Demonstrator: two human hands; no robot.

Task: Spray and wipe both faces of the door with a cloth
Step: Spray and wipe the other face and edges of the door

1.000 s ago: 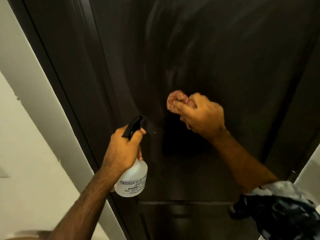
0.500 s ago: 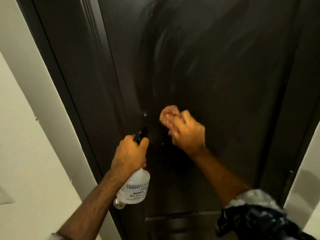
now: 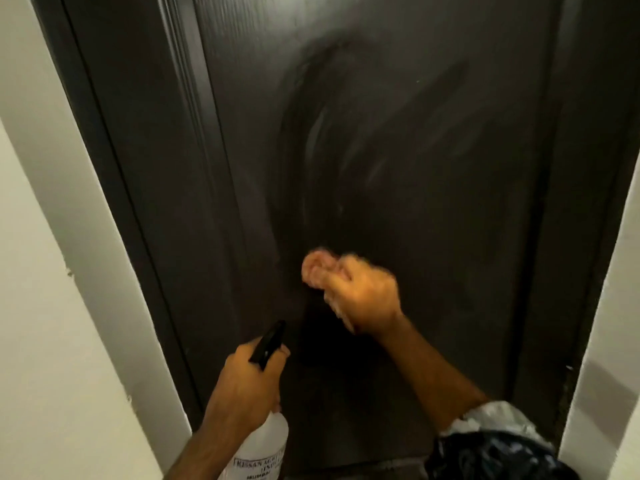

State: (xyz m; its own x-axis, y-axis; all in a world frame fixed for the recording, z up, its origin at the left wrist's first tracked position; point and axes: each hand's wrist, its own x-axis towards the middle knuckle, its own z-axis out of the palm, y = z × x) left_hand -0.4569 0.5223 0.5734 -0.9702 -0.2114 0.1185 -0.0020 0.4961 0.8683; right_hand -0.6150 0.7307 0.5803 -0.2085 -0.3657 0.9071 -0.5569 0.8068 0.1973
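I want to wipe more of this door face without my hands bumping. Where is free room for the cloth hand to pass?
Free: the door above the cloth, between its moulded left strip and right frame, and right of the right hand. Crowded: lower left, where the left hand holds the spray bottle.

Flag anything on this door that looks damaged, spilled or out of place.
Nothing looks damaged. The dark door shows curved wet smears above the right hand, which wipes with a pink cloth. The left hand holds the spray bottle.
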